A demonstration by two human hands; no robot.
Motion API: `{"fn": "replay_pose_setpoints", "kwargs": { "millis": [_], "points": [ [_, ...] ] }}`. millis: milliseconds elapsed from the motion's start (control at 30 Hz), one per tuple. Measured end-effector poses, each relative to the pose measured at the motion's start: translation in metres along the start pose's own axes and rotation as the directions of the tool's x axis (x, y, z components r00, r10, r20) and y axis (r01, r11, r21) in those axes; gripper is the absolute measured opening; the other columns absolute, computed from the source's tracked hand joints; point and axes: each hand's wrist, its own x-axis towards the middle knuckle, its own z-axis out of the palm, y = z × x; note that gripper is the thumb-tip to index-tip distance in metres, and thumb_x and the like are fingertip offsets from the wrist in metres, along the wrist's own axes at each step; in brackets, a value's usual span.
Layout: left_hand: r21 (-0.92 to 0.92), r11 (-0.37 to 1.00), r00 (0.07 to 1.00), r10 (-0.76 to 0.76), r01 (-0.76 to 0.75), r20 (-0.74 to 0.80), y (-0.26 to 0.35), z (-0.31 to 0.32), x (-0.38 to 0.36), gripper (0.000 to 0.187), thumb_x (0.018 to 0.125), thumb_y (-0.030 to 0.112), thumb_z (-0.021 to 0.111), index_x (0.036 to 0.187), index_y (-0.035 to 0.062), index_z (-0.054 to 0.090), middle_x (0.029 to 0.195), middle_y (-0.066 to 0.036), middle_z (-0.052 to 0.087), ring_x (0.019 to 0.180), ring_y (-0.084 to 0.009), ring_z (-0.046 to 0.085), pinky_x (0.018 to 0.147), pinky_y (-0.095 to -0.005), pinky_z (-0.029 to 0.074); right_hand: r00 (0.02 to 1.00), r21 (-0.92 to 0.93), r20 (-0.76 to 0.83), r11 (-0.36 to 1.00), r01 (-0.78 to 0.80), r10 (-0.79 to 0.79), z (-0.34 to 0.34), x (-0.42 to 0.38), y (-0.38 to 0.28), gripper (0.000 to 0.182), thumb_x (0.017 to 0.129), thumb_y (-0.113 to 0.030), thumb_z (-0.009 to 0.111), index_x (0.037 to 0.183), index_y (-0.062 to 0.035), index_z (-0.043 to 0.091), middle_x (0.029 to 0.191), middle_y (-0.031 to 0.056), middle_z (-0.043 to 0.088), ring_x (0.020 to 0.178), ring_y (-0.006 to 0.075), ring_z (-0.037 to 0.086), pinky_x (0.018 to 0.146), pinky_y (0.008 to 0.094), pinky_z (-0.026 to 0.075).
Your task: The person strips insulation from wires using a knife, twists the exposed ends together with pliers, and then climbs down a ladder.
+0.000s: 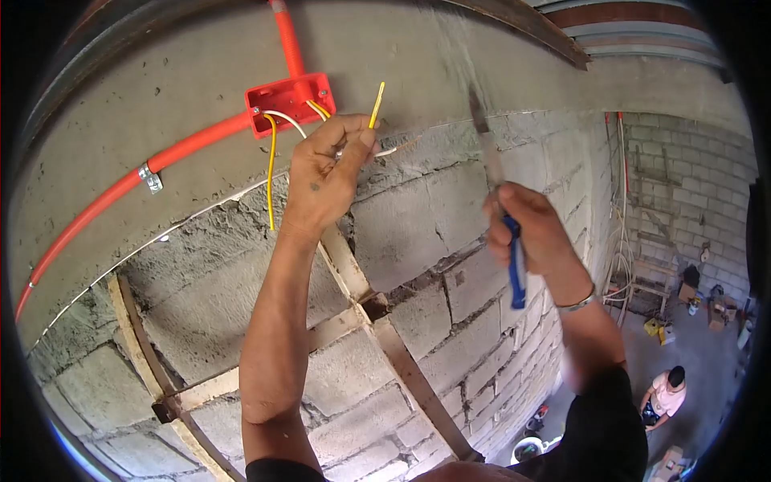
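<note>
In a pinch of thumb and fingers, my left hand [325, 177] grips a yellow wire [377, 104], its end pointing up. A white wire [387, 152] with a bare copper end sticks out to the right behind these fingers. Both colours come from a red junction box [281, 98] on the wall, just left of the hand. Another yellow wire [272, 177] hangs down from the box. My right hand [526, 229], raised to the right and apart from the wires, is closed around a blue-handled tool [516, 269]. Its long narrow front part is blurred by motion and looks like a blade.
Red conduit [201, 138] runs into the box from the left, held by a metal clamp [149, 178]; more enters from above. A metal frame [414, 386] stands before the block wall [401, 309]. Far below, a person [665, 395] is on the floor near a white bucket [528, 450].
</note>
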Motion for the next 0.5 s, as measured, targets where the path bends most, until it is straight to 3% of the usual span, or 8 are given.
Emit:
{"fn": "replay_pose_setpoints", "kwargs": {
  "millis": [133,200,300,500],
  "points": [
    [-0.016,1.0,0.999,0.01,-0.011,-0.035,-0.001,0.004,-0.003,0.022,0.096,0.013,0.062,0.11,-0.0036,0.065,0.087,-0.006,0.067,0.079,-0.0115,0.061,0.076,-0.0257,0.051,0.982,0.261,0.183,0.961,-0.088,0.04,0.063,0.002,0.005,0.034,0.104,-0.033,0.044,0.093,-0.0024,0.054,0.056,0.0011,0.046,0.044,0.0134,0.047,0.041,0.0287,0.039],
    [-0.04,0.999,0.999,0.009,-0.011,-0.039,-0.003,0.003,-0.005,0.022,0.096,0.014,0.063,0.109,-0.0029,0.066,0.088,-0.006,0.068,0.081,-0.0115,0.061,0.077,-0.0259,0.051,0.979,0.261,0.202,0.963,-0.066,0.013,0.08,0.009,0.006,0.033,0.105,-0.032,0.042,0.09,-0.0049,0.052,0.057,0.0005,0.046,0.043,0.0125,0.044,0.04,0.0282,0.037],
    [-0.018,0.999,0.999,0.032,-0.032,-0.038,-0.002,0.003,-0.005,0.02,0.095,0.013,0.064,0.108,-0.0024,0.067,0.088,-0.006,0.068,0.08,-0.0113,0.061,0.077,-0.0258,0.051,0.986,0.237,0.134,0.963,-0.127,0.097,0.09,0.022,0.004,0.037,0.105,-0.037,0.038,0.089,-0.0078,0.052,0.058,-0.0002,0.045,0.044,0.0131,0.043,0.04,0.0279,0.035],
    [-0.058,0.996,0.997,0.062,-0.064,-0.045,-0.005,0.004,-0.004,0.021,0.095,0.013,0.064,0.108,-0.0025,0.067,0.089,-0.005,0.068,0.08,-0.0112,0.061,0.075,-0.0253,0.05,0.975,0.213,0.167,0.96,-0.182,0.148,0.091,0.029,0.001,0.035,0.105,-0.037,0.039,0.09,-0.0099,0.054,0.059,-0.0012,0.044,0.046,0.0137,0.043,0.041,0.0281,0.033]
  ]
}}
